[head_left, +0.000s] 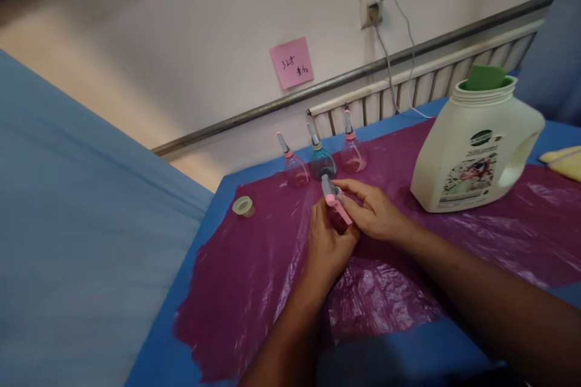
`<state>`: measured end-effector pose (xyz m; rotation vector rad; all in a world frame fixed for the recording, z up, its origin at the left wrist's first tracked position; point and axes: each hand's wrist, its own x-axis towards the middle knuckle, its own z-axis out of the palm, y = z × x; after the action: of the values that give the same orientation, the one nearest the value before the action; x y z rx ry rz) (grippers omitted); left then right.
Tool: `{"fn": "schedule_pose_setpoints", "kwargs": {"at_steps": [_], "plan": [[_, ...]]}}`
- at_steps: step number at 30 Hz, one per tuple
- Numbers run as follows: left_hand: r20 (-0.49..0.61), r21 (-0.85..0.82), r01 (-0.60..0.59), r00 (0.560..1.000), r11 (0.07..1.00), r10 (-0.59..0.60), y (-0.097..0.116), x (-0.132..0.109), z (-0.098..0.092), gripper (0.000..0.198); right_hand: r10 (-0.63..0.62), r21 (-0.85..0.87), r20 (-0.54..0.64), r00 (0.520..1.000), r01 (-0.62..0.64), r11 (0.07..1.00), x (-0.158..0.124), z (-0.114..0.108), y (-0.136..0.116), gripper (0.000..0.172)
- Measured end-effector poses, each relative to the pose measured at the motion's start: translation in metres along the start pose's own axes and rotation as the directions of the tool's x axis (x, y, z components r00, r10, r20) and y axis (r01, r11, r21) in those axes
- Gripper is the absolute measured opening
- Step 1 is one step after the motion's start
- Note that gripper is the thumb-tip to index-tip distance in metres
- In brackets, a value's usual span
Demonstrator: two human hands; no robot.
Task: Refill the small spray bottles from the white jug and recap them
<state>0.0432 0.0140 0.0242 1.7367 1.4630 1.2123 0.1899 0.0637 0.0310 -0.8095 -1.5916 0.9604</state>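
Note:
A spray bottle (333, 198) with a grey and pink trigger head is between my two hands, its body mostly hidden. My left hand (330, 245) is wrapped round the body from below left. On the right side, my right hand (377, 210) has its thumb and fingers closed on the spray head. Just beyond stand a pink spray bottle (297, 170), a teal one (323, 162) and another pink one (353, 154), all with grey trigger tops. To the right is a large cream jug (467, 157) with a green cup-like piece (485, 77) in its mouth.
Wrinkled purple plastic sheeting (240, 278) covers much of the blue table (172, 314). A small translucent cup (244, 205) lies at left, a yellow cloth (565, 163) far right. Behind are a rail (254, 113), a wall socket (370, 7) with cables and a pink note (292, 63). A blue curtain (82, 224) hangs left.

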Motion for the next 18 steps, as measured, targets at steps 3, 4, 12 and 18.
{"fn": "schedule_pose_setpoints", "kwargs": {"at_steps": [3, 4, 12, 18], "plan": [[0.045, -0.013, -0.035, 0.998, 0.999, 0.035, 0.004, 0.001, -0.001, 0.038, 0.033, 0.014, -0.115, 0.993, -0.032, 0.999, -0.001, 0.007, 0.006, 0.046], [0.051, -0.003, -0.039, 0.998, 0.999, 0.039, 0.006, 0.001, -0.001, 0.035, 0.043, 0.005, -0.137, 0.990, -0.043, 0.999, -0.001, 0.009, 0.007, 0.043], [0.075, 0.049, -0.036, 0.997, 0.998, 0.032, 0.004, 0.000, -0.005, 0.031, -0.076, -0.156, -0.140, 0.987, 0.054, 0.986, -0.002, 0.007, -0.001, 0.038], [0.048, 0.014, -0.041, 0.998, 0.999, 0.040, 0.001, 0.000, -0.003, 0.035, -0.293, -0.314, -0.102, 0.950, 0.249, 0.916, -0.002, -0.002, -0.014, 0.020]]}}
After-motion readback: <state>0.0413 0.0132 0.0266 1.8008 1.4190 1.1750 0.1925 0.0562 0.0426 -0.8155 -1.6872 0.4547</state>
